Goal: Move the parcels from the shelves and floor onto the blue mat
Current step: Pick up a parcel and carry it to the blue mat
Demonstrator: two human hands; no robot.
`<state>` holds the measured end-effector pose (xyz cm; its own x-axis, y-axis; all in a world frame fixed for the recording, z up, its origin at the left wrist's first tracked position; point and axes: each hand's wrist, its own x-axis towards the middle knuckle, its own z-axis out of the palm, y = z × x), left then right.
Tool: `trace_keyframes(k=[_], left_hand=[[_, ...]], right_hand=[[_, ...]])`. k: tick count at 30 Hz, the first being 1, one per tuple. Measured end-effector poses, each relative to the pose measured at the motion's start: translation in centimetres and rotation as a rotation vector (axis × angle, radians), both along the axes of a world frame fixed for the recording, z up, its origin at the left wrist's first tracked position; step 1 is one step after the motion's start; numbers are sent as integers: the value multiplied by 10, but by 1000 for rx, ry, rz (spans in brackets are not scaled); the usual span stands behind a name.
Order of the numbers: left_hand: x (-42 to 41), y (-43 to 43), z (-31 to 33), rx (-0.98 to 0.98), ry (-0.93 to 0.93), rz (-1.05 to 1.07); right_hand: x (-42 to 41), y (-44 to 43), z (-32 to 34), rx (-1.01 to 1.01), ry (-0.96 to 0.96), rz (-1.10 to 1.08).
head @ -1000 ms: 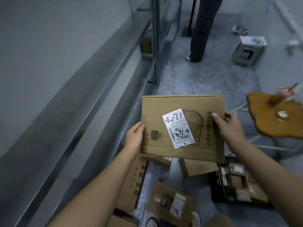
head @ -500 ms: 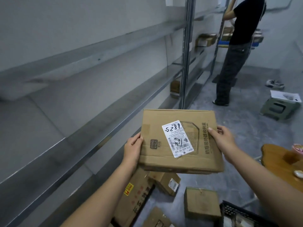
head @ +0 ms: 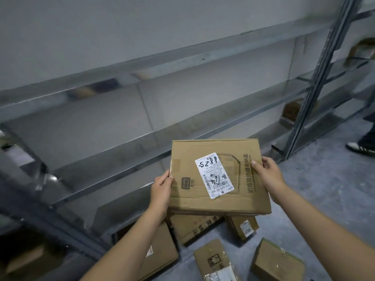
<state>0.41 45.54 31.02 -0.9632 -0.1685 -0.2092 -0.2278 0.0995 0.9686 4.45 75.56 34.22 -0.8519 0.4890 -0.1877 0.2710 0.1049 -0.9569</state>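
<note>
I hold a flat brown cardboard parcel point(head: 219, 179) level in front of me, its white label marked 8825 facing up. My left hand point(head: 161, 186) grips its left edge and my right hand point(head: 267, 173) grips its right edge. Below it, several more cardboard parcels lie on the grey floor: a large one point(head: 194, 228), a small one point(head: 242, 227), a flat one point(head: 214, 258), another point(head: 277, 260) at the lower right, and one point(head: 160, 254) by my left forearm. No blue mat is in view.
Grey metal shelves point(head: 121, 126) run across the left and centre, with an upright post point(head: 316, 78) at the right. A box point(head: 291, 110) sits on a far shelf. Another person's shoe point(head: 360, 148) stands at the right edge.
My view has swung left toward the shelves while both hands keep the same parcel. The other person and the stool have slid out of view to the right.
</note>
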Motion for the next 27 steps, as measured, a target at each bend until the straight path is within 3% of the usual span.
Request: trace_keyframes(k=[12,27], left_hand=[[123,-232,18,0,55,465],[418,-546,-5,40,5,1095]], right_hand=[[-11,-246,25,115,77,452],[112,-692,3,226,134,1148]])
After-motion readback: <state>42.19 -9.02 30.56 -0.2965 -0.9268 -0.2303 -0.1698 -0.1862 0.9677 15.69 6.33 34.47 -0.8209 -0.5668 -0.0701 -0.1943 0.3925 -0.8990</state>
